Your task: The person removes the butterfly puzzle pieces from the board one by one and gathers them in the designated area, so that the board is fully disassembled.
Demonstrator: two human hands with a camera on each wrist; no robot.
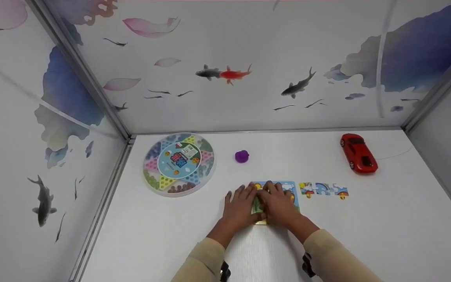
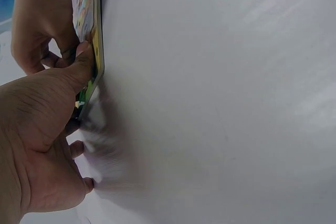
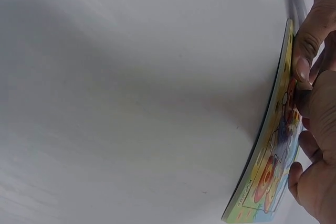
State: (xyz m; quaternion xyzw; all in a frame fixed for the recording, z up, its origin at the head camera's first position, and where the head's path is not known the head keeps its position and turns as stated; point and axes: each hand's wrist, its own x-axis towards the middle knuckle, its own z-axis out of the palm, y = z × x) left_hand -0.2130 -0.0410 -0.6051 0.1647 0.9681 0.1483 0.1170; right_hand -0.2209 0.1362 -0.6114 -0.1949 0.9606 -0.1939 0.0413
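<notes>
A jigsaw puzzle board with a colourful cartoon picture lies on the white table under both hands. My left hand rests along its left side, fingers spread, and its thumb presses on the front border. The right hand bends over the middle of the board, fingertips down on the picture. I cannot tell whether a piece is between the right fingers. In the right wrist view the board shows its yellow border and printed figures. Three loose puzzle pieces lie in a row right of the board.
A round Chinese checkers set lies at the back left, with a small purple toy to its right. Toward the back right is a red toy car. Printed panels wall the table's back and sides.
</notes>
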